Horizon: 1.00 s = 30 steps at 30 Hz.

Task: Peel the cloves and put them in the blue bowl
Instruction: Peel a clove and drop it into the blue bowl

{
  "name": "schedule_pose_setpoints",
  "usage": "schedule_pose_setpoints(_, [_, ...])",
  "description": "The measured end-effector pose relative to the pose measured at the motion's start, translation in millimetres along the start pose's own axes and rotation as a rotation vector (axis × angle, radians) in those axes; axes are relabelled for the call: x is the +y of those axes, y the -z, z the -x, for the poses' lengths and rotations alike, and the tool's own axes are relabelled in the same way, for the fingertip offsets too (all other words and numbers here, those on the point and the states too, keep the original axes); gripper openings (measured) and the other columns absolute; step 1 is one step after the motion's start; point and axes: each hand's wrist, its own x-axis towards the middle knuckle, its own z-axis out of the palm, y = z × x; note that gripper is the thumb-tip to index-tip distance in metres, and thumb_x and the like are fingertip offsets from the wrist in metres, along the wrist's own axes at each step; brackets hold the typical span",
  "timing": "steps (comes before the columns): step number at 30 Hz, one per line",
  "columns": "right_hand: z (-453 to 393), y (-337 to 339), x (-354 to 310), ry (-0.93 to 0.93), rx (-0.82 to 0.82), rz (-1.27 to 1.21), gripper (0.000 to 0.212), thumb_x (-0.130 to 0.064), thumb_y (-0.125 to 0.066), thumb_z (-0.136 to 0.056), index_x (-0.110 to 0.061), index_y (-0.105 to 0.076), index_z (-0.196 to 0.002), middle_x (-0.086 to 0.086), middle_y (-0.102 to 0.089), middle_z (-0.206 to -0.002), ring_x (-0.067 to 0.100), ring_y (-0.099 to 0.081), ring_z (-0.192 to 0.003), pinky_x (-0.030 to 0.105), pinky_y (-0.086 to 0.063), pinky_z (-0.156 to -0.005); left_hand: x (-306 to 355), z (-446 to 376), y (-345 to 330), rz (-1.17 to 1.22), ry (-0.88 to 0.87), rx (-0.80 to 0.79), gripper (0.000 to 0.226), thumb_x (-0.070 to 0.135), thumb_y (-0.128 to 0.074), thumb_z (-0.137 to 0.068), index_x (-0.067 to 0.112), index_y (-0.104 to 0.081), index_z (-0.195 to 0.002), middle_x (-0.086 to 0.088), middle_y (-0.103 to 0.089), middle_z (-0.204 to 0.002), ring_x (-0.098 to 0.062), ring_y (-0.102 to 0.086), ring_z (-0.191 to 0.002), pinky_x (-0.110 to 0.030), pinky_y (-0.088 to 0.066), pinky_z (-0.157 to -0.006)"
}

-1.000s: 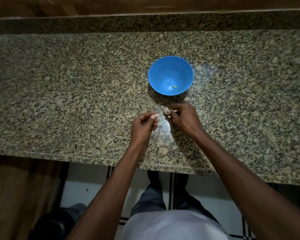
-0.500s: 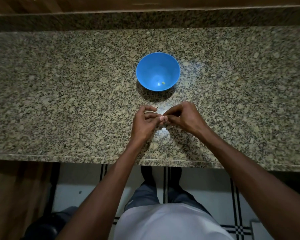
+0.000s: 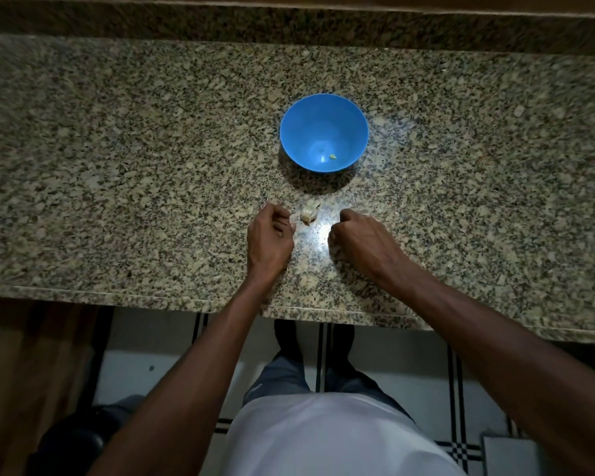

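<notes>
A blue bowl [image 3: 323, 108] stands on the granite counter [image 3: 117, 166], with one small pale green piece [image 3: 333, 156] lying in its bottom. In front of the bowl a garlic clove [image 3: 309, 214] with papery skin lies on the counter, between my hands. My left hand [image 3: 270, 238] rests just left of the clove with its fingers curled, the fingertips close to it. My right hand [image 3: 361, 242] sits a short way right of the clove, fingers curled under like a fist. I see nothing held in either hand, though both palms are hidden.
The counter's front edge [image 3: 220, 302] runs just below my wrists. A raised granite ledge [image 3: 289, 22] borders the back. Below the edge I see a tiled floor [image 3: 152, 355] and my own legs.
My hands were together, working the clove between their fingertips. They have drawn apart, and the clove now lies on the counter between them.
</notes>
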Motion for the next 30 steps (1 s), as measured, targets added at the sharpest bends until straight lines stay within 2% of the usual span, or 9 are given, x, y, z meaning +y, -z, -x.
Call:
schedule_pose_setpoints(5, [-3.3, 1.8, -3.3, 0.035, -0.025, 0.058, 0.009, -0.004, -0.065, -0.095, -0.009, -0.067, -0.088, 0.006, -0.050, -0.086, 0.022, -0.054, -0.067, 0.042, -0.055, -0.060, -1.7, -4.3, 0.0, -0.008, 0.007, -0.016, 0.015, -0.002, -0.061, -0.092, 0.009, -0.062, -0.101, -0.003, -0.066, -0.093, -0.001, -0.057, -0.077, -0.006, -0.046, -0.061])
schedule_pose_setpoints(10, [-4.8, 1.7, -2.2, 0.009, 0.010, 0.035, 0.015, -0.003, -0.060, -0.098, -0.007, -0.067, -0.086, 0.006, -0.054, -0.083, 0.022, -0.056, -0.064, 0.043, -0.056, -0.058, -1.0, -5.9, 2.2, -0.011, -0.016, -0.028, 0.012, -0.002, -0.058, -0.094, 0.006, -0.063, -0.102, -0.003, -0.065, -0.095, 0.003, -0.056, -0.076, -0.006, -0.046, -0.061])
schedule_pose_setpoints(14, [-7.4, 1.7, -2.0, -0.030, 0.067, 0.029, 0.026, -0.006, -0.052, -0.104, -0.006, -0.059, -0.079, 0.007, -0.055, -0.079, 0.022, -0.055, -0.062, 0.041, -0.055, -0.054, -1.2, -8.2, 1.6, -0.024, -0.010, -0.048, 0.012, 0.002, -0.060, -0.095, 0.009, -0.063, -0.104, -0.001, -0.065, -0.096, 0.001, -0.056, -0.077, -0.009, -0.042, -0.060])
schedule_pose_setpoints(19, [-5.5, 0.7, -1.6, -0.040, 0.068, 0.068, 0.023, -0.003, -0.058, -0.101, -0.005, -0.063, -0.079, 0.007, -0.056, -0.074, 0.020, -0.055, -0.060, 0.041, -0.056, -0.055, -3.0, -9.7, 1.1, -0.034, -0.028, -0.061, 0.012, 0.002, -0.060, -0.095, 0.010, -0.063, -0.104, 0.000, -0.064, -0.095, 0.003, -0.056, -0.076, -0.009, -0.044, -0.061])
schedule_pose_setpoints(24, [-5.5, 2.2, -1.9, 0.024, 0.032, 0.107, 0.019, -0.005, -0.056, -0.104, -0.004, -0.067, -0.090, 0.008, -0.060, -0.083, 0.020, -0.058, -0.068, 0.038, -0.058, -0.063, -4.4, -11.1, -1.1, -0.030, -0.032, -0.072, 0.013, 0.004, -0.064, -0.093, 0.012, -0.063, -0.103, -0.001, -0.064, -0.094, -0.013, -0.062, -0.083, -0.026, -0.054, -0.070])
schedule_pose_setpoints(30, [-6.1, 4.1, -0.5, 0.085, 0.009, 0.118, 0.019, -0.008, -0.054, -0.106, 0.000, -0.071, -0.107, 0.011, -0.064, -0.093, 0.024, -0.063, -0.079, 0.040, -0.060, -0.070, -8.5, -13.2, -1.1, -0.014, -0.039, -0.081, 0.013, 0.007, -0.070, -0.092, 0.013, -0.063, -0.101, 0.000, -0.064, -0.091, -0.014, -0.062, -0.080, -0.027, -0.054, -0.067])
